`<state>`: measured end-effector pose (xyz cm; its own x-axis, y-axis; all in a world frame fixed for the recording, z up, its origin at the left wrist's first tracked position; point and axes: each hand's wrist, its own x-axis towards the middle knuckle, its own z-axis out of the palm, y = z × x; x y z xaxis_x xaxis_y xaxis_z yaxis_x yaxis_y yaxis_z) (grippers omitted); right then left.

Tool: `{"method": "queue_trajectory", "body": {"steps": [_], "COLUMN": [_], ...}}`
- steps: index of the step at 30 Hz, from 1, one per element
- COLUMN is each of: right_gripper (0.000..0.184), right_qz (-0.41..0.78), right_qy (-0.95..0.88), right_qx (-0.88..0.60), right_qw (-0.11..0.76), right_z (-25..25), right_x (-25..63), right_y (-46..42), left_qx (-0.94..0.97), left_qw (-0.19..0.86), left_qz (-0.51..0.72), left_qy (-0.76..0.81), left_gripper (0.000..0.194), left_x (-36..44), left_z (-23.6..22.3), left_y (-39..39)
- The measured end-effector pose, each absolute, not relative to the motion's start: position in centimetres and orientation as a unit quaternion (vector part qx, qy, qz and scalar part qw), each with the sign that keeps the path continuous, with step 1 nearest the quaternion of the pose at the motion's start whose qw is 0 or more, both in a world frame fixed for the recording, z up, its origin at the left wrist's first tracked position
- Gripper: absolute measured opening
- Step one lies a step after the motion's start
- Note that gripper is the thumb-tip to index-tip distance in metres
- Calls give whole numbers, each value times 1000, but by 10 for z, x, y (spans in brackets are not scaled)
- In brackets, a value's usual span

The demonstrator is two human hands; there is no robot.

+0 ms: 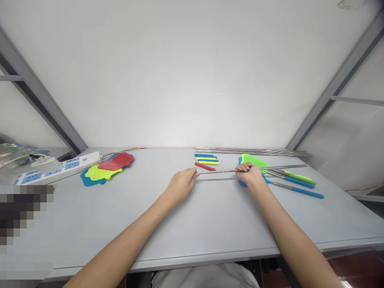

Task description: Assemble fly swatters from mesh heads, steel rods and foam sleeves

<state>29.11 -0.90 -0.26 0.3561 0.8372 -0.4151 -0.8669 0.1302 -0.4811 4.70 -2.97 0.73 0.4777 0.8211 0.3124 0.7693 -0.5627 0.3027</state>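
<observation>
My left hand (182, 183) is closed on the left end of a thin metal rod (217, 172). Farther right along the same rod, my right hand (249, 173) has its fingers wrapped round it, and the rod runs on past that hand. The rod is held nearly level above the table. Beyond the rod lie a red handle sleeve (205, 166) and several blue and yellow handle sleeves (207, 159). Partly hidden behind my right hand are a green fly-swatter head (257, 161) and swatters with blue grips (307, 193) and green grips.
Loose swatter heads in red (117, 161), yellow (100, 173) and blue lie at the left. A white power strip (66, 168) with a plug is beside them. Several metal rods (270, 152) rest along the wall. A pixelated patch covers the lower left.
</observation>
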Motion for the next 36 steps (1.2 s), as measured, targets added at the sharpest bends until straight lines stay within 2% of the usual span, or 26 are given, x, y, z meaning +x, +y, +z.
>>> {"method": "queue_trajectory", "body": {"steps": [10, 20, 36], "right_gripper": [25, 24, 25], "right_qz": [585, 596, 610], "right_qy": [3, -25, -28], "right_qx": [-337, -324, -299], "right_qw": [737, 734, 734], "right_z": [-6, -5, 7], "right_x": [291, 299, 307], "right_y": [-6, -7, -9], "left_qx": [849, 839, 797], "left_qw": [64, 154, 227], "left_qz": [214, 266, 361], "left_qy": [479, 448, 427], "left_gripper": [35, 35, 14], "left_x": [41, 44, 47], "left_z": [12, 15, 23], "left_y": [-26, -29, -29]}}
